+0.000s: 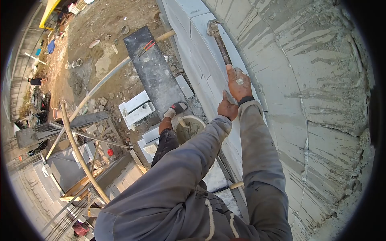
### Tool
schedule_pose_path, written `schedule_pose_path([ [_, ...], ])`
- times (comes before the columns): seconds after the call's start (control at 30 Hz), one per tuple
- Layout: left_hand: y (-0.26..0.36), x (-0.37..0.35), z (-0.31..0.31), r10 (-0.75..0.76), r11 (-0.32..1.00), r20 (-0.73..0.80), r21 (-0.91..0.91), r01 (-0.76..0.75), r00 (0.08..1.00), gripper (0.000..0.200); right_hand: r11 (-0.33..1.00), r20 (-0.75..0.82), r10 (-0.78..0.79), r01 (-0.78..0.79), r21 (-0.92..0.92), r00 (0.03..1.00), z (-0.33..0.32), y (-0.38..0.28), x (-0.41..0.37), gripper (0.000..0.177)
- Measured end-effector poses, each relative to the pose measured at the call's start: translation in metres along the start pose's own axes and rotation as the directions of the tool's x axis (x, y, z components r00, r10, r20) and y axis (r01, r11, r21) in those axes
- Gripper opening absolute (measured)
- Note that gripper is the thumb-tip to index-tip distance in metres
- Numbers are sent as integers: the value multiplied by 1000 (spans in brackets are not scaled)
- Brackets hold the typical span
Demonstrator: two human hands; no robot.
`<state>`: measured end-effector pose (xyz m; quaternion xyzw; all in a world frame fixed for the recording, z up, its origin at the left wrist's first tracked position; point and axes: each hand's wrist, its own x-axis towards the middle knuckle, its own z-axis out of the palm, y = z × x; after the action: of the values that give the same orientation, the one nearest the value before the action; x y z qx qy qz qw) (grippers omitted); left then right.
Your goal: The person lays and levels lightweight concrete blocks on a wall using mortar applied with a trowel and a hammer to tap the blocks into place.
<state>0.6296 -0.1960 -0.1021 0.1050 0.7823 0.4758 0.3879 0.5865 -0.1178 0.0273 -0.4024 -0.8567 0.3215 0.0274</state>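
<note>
A hammer (220, 44) with a worn head and dark handle lies along the pale block wall (201, 60), its head toward the top of the view. My right hand (239, 83) is closed around the lower end of its handle. Just left of it, my left hand (228, 106) rests at the block wall, index finger pointing up and the other fingers curled; whether anything is under them is hidden. A grey mortar-smeared wall (281, 80) rises directly right of the blocks.
Below left, a bucket of mortar (189, 129) stands beside my sandalled foot on a dark plank (155, 72). Red-handled pliers (147, 47) lie on the plank. Pale blocks (136, 109), bamboo poles (80, 150) and a distant person (37, 81) are at left.
</note>
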Motion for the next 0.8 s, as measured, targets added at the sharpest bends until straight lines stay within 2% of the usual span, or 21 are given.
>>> schedule_pose_path([
  [0.07, -8, 4, 4, 41, 999, -23, -29, -42, 999, 93, 1000, 16, 18, -18, 23, 1000, -13, -14, -8, 57],
  [0.13, -7, 2, 2, 33, 999, -11, -26, -34, 999, 93, 987, -42, 40, -33, 158, 998, -20, -25, -13, 56],
  [0.17, -5, 1, 0, 24, 999, -2, -24, -24, 1000, 93, 987, -40, 37, -30, 160, 999, -17, -27, -12, 56],
  [0.23, -1, 0, -3, 30, 999, 6, -43, -30, 1000, 93, 992, -178, -43, 63, 108, 983, -10, -24, -10, 55],
  [0.27, 1, -1, -3, 36, 997, 16, -65, -35, 999, 92, 992, -181, -41, 61, 107, 983, -5, -17, -5, 55],
  [0.33, -2, -2, 0, 59, 996, 5, -70, -59, 998, 94, 996, -16, -34, 32, -87, 999, 7, 3, 9, 55],
  [0.4, -1, 3, -2, 89, 994, -15, -69, -89, 996, 95, 996, -42, -75, 73, -44, 996, 5, 8, 9, 56],
  [0.47, -4, 0, -1, 49, 999, -3, -21, -49, 999, 99, 999, 14, 30, -29, -30, 999, -7, -1, -13, 56],
  [0.5, -7, 0, 2, 44, 999, 8, -20, -43, 999, 99, 997, 41, 45, -47, 63, 998, -14, -1, -22, 57],
  [0.53, -10, 1, 4, 85, 996, -11, -31, -86, 996, 98, 997, 42, 51, -54, 60, 998, -19, 1, -34, 57],
  [0.57, -11, 3, 5, 135, 990, -33, -39, -136, 990, 97, 989, 28, 59, -62, 130, 998, -24, 2, -45, 56],
  [0.6, -11, 5, 5, 146, 988, -29, -38, -147, 989, 97, 977, 7, 67, -66, 203, 998, -31, 3, -55, 56],
  [0.63, -11, 5, 4, 143, 985, -43, -86, -146, 989, 99, 957, -97, 21, 9, 289, 995, -28, 15, -65, 59],
  [0.67, -12, 5, 5, 136, 981, -54, -135, -142, 989, 100, 958, -111, 28, 5, 288, 993, -30, 27, -78, 59],
  [0.73, -6, 1, 4, 148, 973, -26, -172, -151, 989, 107, 883, -112, 62, -2, 469, 992, -45, 32, -119, 53],
  [0.8, -3, 1, 4, 129, 970, -40, -202, -134, 991, 114, 857, -65, 147, -95, 506, 987, -62, 35, -163, 50],
])
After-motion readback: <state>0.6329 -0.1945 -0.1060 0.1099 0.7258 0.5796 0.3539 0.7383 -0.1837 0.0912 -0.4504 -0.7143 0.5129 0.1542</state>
